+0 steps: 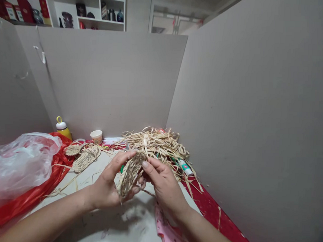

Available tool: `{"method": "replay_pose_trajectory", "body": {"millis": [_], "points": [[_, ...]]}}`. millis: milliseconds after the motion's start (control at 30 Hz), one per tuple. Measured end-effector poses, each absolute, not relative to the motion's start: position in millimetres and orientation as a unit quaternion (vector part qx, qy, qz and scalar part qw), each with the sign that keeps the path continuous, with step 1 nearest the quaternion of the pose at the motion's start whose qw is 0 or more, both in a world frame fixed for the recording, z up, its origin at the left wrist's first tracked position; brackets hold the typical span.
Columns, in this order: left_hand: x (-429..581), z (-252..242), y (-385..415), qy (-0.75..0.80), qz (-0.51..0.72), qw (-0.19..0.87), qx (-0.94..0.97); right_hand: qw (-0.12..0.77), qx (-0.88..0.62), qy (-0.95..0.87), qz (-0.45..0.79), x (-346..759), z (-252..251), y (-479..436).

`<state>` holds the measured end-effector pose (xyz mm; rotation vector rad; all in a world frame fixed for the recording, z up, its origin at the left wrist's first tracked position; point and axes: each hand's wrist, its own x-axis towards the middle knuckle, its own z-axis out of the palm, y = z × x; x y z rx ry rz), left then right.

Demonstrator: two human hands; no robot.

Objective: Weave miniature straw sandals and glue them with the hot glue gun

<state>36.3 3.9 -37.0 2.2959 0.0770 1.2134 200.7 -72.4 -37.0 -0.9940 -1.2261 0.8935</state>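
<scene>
A small oval woven straw piece (131, 173), brown and pale, is held up and tilted over the table's middle. My left hand (108, 184) grips its left side and lower edge, fingers curled round it. At the upper right edge, my right hand (162, 179) pinches it between thumb and fingers. A thin strand (147, 193) trails from the piece beneath my right hand. Two flat woven pieces lie on the left: a larger oval one (86, 158) and a smaller one (73, 149).
Loose straw (155, 142) is heaped at the back, beside a white-green tube (185, 167). A paper cup (96, 136), yellow bottle (63, 129) and plastic bags (24, 162) stand or lie left. A pink item (168, 230) lies in front. Grey panels (112, 80) enclose the table.
</scene>
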Motion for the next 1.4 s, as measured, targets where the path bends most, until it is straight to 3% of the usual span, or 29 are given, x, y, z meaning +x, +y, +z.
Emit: {"method": "replay_pose_trajectory", "body": {"millis": [67, 167, 267, 400, 567, 767, 967, 1133, 1400], "points": [[31, -27, 10, 0.039, 0.360, 0.307, 0.880, 0.616, -0.458, -0.547, 0.335, 210, -33, -70], [24, -10, 18, 0.013, 0.239, 0.476, 0.846, 0.619, -0.478, -0.559, 0.275, 223, -27, -70], [23, -3, 19, 0.052, 0.256, 0.582, 0.770, 0.597, -0.480, -0.594, 0.247, 230, -22, -74], [29, -7, 10, 0.195, 0.365, 0.581, 0.701, 0.524, -0.468, -0.683, 0.200, 231, -17, -80], [34, -10, 1, 0.213, 0.408, 0.573, 0.678, 0.469, -0.468, -0.733, 0.156, 230, -17, -83], [35, -12, -2, 0.210, 0.395, 0.575, 0.685, 0.462, -0.464, -0.733, 0.184, 227, -15, -84], [37, -16, -3, 0.198, 0.364, 0.657, 0.629, 0.429, -0.440, -0.774, 0.151, 228, -11, -84], [37, -14, -11, 0.201, 0.347, 0.660, 0.636, 0.418, -0.438, -0.777, 0.175, 228, -13, -84], [41, -14, -16, 0.239, 0.316, 0.737, 0.547, 0.435, -0.425, -0.769, 0.194, 222, -19, -82]]}}
